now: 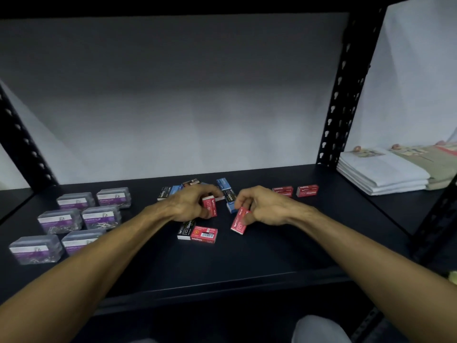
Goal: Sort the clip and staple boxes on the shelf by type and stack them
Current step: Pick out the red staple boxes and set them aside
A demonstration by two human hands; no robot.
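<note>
left hand (190, 204) hides staple boxes (223, 185) behind | paper-clip box (76, 241) part-covered by forearm

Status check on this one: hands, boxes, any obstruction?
Left hand and right hand each grip a red staple box. Paper clip boxes grouped left, mixed pile unsorted. Nothing blocking.

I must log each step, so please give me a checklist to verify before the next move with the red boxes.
1. Left hand holds a red box: ok.
2. Right hand holds another red box: ok, pinched at its upper end.
3. Place for reds exists: ok, two red stacks at back right.
4. Path to those stacks free: ok, bare shelf to the right.
5. Clip boxes already grouped: ok, all at left.
6. All reds found: not ok, one red box lies in front, near the black box.
</note>
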